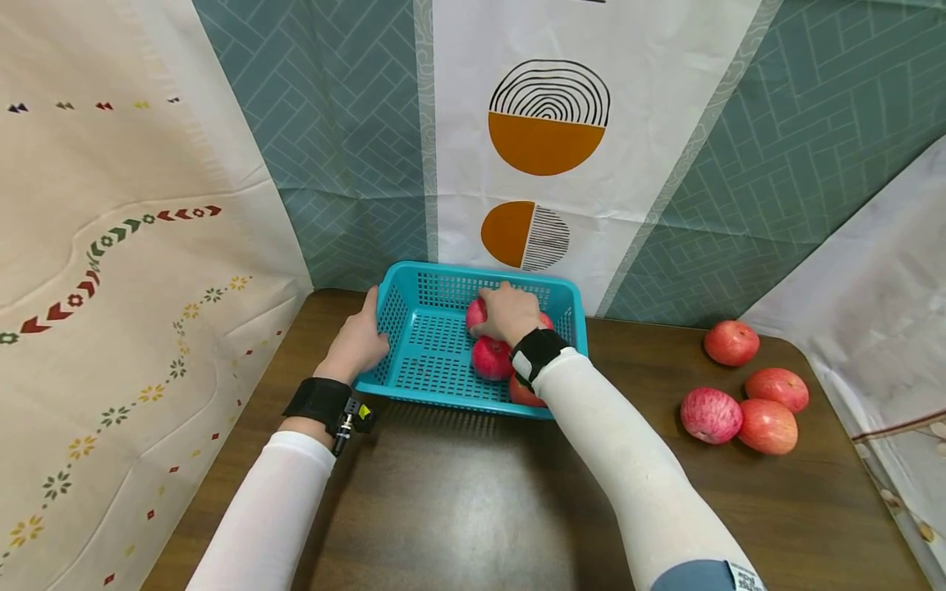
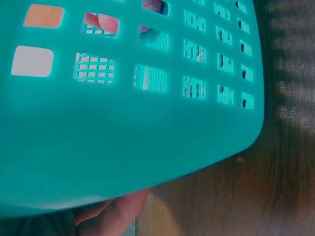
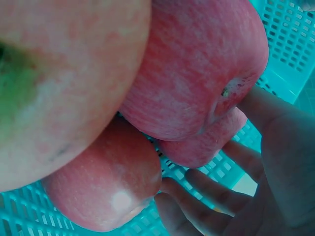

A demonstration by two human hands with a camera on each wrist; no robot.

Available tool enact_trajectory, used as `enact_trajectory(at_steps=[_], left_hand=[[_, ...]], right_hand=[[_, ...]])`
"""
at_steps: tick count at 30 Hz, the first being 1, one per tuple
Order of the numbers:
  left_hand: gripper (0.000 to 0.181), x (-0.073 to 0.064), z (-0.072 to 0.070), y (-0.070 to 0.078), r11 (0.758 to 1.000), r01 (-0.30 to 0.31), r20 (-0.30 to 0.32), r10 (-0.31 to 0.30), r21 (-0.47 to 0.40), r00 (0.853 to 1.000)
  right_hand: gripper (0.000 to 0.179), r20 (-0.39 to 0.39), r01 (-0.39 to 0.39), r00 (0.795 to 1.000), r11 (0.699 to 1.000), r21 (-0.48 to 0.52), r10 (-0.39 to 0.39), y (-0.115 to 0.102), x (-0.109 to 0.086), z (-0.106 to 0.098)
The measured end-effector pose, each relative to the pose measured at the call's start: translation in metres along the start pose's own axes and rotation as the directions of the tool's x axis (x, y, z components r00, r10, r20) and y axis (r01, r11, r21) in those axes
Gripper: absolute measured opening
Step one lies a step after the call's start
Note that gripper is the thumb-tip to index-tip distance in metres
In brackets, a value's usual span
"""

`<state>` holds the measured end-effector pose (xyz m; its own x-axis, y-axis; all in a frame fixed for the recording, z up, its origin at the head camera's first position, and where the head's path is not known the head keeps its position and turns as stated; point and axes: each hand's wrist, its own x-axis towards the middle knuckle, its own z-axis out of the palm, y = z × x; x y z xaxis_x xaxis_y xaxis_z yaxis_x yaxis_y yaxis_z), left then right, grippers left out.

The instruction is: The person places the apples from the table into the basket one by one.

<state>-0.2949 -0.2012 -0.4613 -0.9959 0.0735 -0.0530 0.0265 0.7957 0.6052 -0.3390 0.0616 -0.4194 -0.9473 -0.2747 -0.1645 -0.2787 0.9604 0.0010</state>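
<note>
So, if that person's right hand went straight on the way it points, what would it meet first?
Most likely the round red apple just ahead of the right hand, inside the rectangular turquoise plastic basket; whether hand and apple are touching is hard to tell.

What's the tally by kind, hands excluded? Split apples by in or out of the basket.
Basket: 1
Apples inside: 4, partly covered by the right hand in the head view
Apples outside: 4
Total: 9 (8 apples, 1 basket)
</note>
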Motion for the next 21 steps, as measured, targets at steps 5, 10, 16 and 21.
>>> enact_trajectory(at_steps=[5, 10, 16, 21], left_hand=[[0.09, -0.001, -0.001, 0.002, 1.0, 0.008, 0.001, -0.008, -0.003, 1.0], [0.09, -0.001, -0.001, 0.002, 1.0, 0.02, 0.003, -0.02, -0.005, 1.0], [0.089, 0.0, -0.001, 0.001, 1.0, 0.021, 0.002, -0.021, -0.004, 1.0], [0.089, 0.0, -0.001, 0.002, 1.0, 0.012, -0.001, -0.012, 0.002, 1.0]], right_hand=[[0.079, 0.013, -0.007, 1.0, 1.0, -0.005, 0.007, 0.0, -0.003, -0.001], [0.079, 0.009, -0.005, 1.0, 1.0, 0.007, 0.005, 0.001, -0.007, -0.006], [0.077, -0.004, 0.006, 1.0, 0.999, 0.04, -0.006, 0.004, -0.009, -0.007], [0.074, 0.0, 0.003, 1.0, 0.995, 0.097, -0.003, 0.006, -0.014, -0.01]])
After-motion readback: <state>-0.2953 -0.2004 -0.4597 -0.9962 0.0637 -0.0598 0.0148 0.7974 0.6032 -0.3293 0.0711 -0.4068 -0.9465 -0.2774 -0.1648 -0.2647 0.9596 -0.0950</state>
